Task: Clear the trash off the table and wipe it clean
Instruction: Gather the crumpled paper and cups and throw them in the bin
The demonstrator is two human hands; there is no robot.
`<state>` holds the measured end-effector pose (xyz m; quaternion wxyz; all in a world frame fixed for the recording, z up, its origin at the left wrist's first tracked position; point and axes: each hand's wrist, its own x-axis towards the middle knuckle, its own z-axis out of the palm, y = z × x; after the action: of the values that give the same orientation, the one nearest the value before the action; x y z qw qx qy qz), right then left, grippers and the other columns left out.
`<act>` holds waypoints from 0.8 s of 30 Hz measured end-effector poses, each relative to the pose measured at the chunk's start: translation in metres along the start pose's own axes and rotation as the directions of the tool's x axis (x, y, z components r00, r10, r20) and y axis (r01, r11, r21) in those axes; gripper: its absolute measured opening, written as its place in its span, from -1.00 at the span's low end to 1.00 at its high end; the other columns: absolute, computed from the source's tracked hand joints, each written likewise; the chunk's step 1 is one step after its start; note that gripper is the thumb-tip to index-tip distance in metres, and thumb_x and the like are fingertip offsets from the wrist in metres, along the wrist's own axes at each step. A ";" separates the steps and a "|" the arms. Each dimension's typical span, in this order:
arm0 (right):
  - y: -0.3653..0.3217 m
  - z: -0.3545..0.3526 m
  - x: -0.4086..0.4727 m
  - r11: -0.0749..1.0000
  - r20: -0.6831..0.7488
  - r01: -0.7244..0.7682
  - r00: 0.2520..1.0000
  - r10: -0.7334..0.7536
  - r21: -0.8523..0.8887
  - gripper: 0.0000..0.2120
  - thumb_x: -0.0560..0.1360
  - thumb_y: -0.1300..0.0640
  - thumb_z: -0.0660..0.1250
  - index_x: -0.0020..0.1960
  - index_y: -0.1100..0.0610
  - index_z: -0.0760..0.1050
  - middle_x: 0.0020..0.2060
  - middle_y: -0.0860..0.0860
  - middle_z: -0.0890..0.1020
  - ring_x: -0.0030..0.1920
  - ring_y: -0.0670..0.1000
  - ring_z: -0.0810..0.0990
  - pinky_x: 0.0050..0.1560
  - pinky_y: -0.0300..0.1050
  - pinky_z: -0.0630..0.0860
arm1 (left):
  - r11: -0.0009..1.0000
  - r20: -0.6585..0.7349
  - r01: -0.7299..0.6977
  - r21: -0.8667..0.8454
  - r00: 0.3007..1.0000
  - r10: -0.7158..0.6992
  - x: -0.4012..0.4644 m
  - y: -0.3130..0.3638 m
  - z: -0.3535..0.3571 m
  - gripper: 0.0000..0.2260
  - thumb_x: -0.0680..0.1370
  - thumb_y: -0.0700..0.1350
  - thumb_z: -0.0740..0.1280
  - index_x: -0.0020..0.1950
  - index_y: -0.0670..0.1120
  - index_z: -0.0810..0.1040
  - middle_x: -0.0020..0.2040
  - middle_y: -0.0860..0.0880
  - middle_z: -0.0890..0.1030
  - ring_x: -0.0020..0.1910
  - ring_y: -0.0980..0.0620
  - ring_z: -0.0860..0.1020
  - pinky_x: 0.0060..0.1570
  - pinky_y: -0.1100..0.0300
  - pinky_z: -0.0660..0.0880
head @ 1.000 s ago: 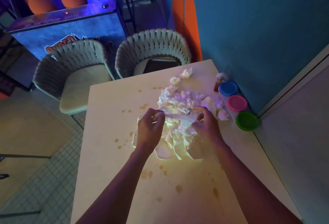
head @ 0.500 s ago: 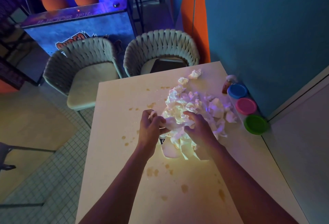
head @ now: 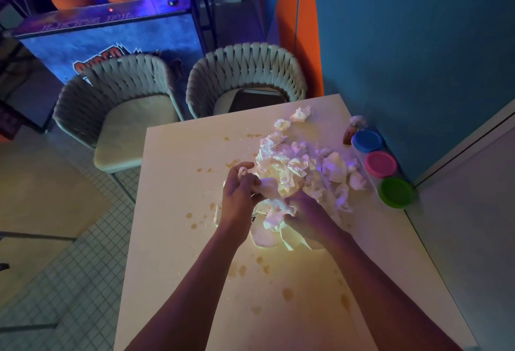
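Note:
A heap of crumpled white napkins (head: pixel 301 166) covers the middle of the pale table (head: pixel 172 211). My left hand (head: pixel 238 194) is closed on the near left edge of the heap. My right hand (head: pixel 306 216) clutches a wad of napkins at the near side. Under both hands lies a white wrapper or container (head: pixel 267 236), partly hidden. Two loose napkin balls (head: pixel 300 113) (head: pixel 282 124) sit near the far edge. Brown stains (head: pixel 287 293) dot the tabletop.
Along the right edge by the blue wall stand three tubs with blue (head: pixel 366 140), pink (head: pixel 381 164) and green (head: pixel 397 191) lids, and a small brown bottle (head: pixel 351 130). Two woven grey chairs (head: pixel 117 108) (head: pixel 245 77) stand beyond the table.
Both hands have drawn closer together over the near side of the heap, bunching the napkins. My right hand slid left and towards me.

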<state>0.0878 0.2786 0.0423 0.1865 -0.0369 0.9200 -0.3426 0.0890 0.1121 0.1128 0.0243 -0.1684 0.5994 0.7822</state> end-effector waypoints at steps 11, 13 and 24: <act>-0.017 -0.038 0.002 0.719 -0.126 -0.034 0.978 0.168 0.694 -0.79 0.53 0.30 0.34 -0.05 0.05 0.67 -0.13 0.01 0.68 -0.15 0.01 0.63 -0.07 0.02 0.63 | 0.914 0.165 -0.185 0.361 0.977 0.132 -0.003 -0.007 0.003 -0.86 0.59 0.01 0.41 0.13 0.09 0.57 -0.22 -0.12 0.62 -0.27 0.05 0.56 -0.22 0.12 0.50; -0.023 -0.050 -0.001 0.658 -0.101 -0.015 0.985 0.137 0.753 -0.83 0.53 0.31 0.35 -0.02 0.08 0.66 -0.09 0.07 0.68 -0.09 0.04 0.65 -0.02 0.00 0.64 | 0.863 0.221 -0.215 0.457 0.967 0.124 -0.005 -0.012 0.005 -0.74 0.52 0.07 0.47 0.18 0.14 0.54 -0.30 -0.03 0.52 -0.31 0.10 0.46 -0.28 0.26 0.42; -0.044 -0.074 -0.008 0.570 0.006 -0.033 0.999 0.049 0.821 -0.72 0.48 0.37 0.30 0.07 0.09 0.65 -0.15 0.15 0.66 -0.14 0.09 0.66 -0.02 0.03 0.61 | 0.681 0.321 -0.274 0.679 0.945 0.060 -0.005 -0.020 0.018 -0.90 0.52 -0.02 0.48 -0.13 0.04 0.58 -0.34 0.10 0.54 -0.40 0.19 0.44 -0.35 0.30 0.35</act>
<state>0.0652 0.2920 0.1249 0.1821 0.0780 0.6591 -0.7255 0.0940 0.1354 0.1001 0.0977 0.0194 0.8593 0.5016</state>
